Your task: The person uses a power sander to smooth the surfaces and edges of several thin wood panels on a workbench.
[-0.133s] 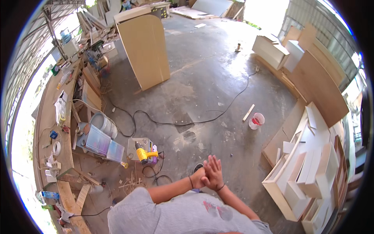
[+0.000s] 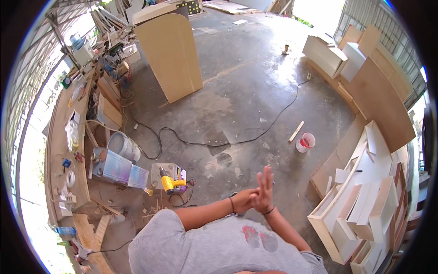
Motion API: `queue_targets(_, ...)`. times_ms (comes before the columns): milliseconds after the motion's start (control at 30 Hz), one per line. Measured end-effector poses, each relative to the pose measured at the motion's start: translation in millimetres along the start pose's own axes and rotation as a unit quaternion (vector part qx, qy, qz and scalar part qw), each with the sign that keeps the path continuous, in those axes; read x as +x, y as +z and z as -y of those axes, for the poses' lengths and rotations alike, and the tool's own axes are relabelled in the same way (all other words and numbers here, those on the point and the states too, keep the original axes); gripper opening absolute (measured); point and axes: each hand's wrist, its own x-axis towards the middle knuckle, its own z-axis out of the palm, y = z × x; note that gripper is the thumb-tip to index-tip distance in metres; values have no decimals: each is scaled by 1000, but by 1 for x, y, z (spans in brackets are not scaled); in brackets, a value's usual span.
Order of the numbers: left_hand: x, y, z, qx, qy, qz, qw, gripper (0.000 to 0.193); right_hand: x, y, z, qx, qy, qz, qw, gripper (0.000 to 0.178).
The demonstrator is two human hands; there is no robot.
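Observation:
My hands meet in front of my grey shirt, toward the lower middle. My left hand (image 2: 242, 201) has its fingers curled against the thumb side of my right hand (image 2: 265, 191) and seems to grip it. The right hand's fingers stretch upward, and no object shows in them. Each wrist has a dark band. On the floor to the left, apart from both hands, a yellow power drill (image 2: 170, 181) lies on a box (image 2: 159, 170).
A workbench (image 2: 82, 182) with clutter runs along the left, near a bucket (image 2: 124, 147). A tall board (image 2: 171, 59) stands ahead. A cable (image 2: 196, 144) crosses the floor. To the right are a red-stained pail (image 2: 305, 142), a wood strip (image 2: 296, 131) and pale cabinet parts (image 2: 340, 228).
My joined hands have shifted slightly right and up. The right hand has turned more edge-on, its fingers closer together. The view has shifted slightly too.

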Motion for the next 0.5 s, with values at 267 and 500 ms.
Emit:
queue_targets(267,142,-55,-120,515,12,29,856,33,135,6,-128,29,95,-209,973,72)
queue_targets(500,338,-56,-243,-7,-119,24,993,42,279,-61,-278,175,111,-280,937,67)
